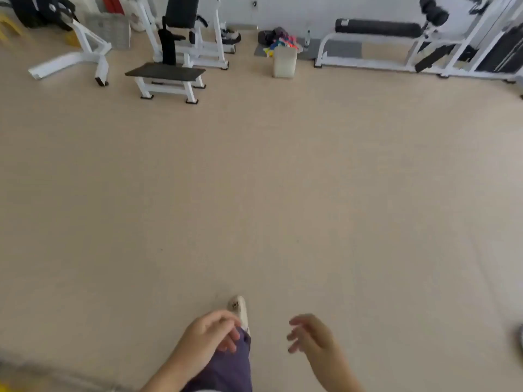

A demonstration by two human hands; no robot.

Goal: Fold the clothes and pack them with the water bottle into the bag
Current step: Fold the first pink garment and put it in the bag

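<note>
Far across the room, by the back wall, a pile of colourful clothes (280,41) lies on a grey mat (339,49). A pale, upright bag (284,62) stands just in front of the pile. A clear water bottle (307,38) stands to the right of the clothes. My left hand (212,333) and my right hand (311,333) hang at the bottom of the view, fingers loosely curled, holding nothing. Both hands are far from the clothes, bag and bottle.
Beige floor stretches between me and the pile. A white flat bench (167,77) and a white exercise machine (186,29) stand at the back left, a long padded bench (379,38) at the back right. My leg and shoe (239,309) show below.
</note>
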